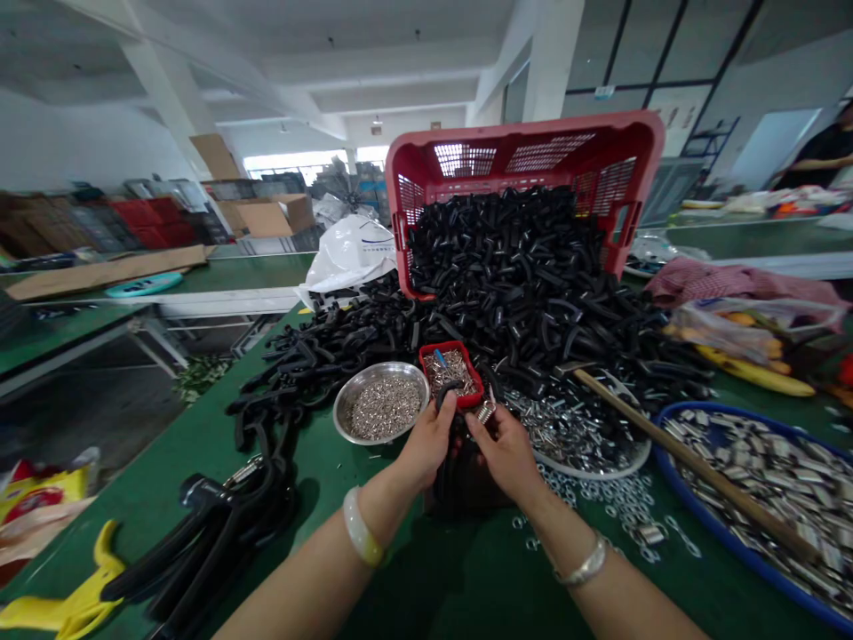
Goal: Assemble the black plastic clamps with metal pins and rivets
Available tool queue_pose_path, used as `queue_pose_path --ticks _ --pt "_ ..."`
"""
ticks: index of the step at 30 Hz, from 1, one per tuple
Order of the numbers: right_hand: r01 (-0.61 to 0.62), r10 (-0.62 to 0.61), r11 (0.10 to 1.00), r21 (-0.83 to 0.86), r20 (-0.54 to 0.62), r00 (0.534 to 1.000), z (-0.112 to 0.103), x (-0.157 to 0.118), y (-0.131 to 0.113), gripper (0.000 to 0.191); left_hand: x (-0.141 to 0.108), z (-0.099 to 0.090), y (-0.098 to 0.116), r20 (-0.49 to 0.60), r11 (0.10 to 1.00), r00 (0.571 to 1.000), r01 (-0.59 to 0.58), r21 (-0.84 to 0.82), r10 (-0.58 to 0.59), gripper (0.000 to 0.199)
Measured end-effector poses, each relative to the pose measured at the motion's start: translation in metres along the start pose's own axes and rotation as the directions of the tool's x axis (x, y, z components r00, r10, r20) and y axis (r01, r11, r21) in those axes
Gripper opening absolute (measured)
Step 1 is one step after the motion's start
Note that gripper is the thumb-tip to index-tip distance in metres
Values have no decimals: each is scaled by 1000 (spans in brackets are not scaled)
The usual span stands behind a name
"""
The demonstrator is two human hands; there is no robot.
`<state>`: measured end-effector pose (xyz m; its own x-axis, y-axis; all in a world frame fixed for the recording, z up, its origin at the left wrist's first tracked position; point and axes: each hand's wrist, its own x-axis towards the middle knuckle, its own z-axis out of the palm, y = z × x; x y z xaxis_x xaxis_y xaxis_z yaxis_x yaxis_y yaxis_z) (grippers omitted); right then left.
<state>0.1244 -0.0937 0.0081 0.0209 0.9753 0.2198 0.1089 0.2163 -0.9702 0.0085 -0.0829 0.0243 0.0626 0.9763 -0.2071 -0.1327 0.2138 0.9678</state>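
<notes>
Near the middle of the table, my left hand [428, 443] is closed around a black curved plastic handle [442, 477]. Close beside it, my right hand [507, 449] pinches a small metal coil spring [485, 412] between thumb and fingers. Just beyond both hands sits a red tray [477, 396] of small metal pins, with a blue-ended item [440, 358] lying in it. A metal bowl [338, 416] full of small shiny pieces stands to the left of the tray. Under my hands is a dark block [476, 498], partly hidden.
A red crate [526, 133] tipped on its side spills black handles [520, 267] over the table. Rightward lie a plate [633, 462] of metal parts, a long wooden stick [693, 462] and a blue basin [666, 480]. Assembled black clamps [227, 516] and a yellow piece [73, 604] lie left.
</notes>
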Motion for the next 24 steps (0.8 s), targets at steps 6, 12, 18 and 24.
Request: queue_pose_path --ticks 6,12,18,24 --pt "32 -33 999 -32 -31 999 -10 1 -9 22 3 6 1 16 1000 1000 7 -18 -6 50" --pt "22 -26 999 -47 -80 996 -10 3 -10 23 6 10 2 27 965 978 -207 163 206 41" --pt "129 -144 965 -229 -51 988 -16 6 -14 20 5 8 -3 45 899 949 -312 309 314 40" --pt "250 -164 873 -419 230 959 -27 17 -16 24 6 5 2 120 922 966 -257 288 231 52"
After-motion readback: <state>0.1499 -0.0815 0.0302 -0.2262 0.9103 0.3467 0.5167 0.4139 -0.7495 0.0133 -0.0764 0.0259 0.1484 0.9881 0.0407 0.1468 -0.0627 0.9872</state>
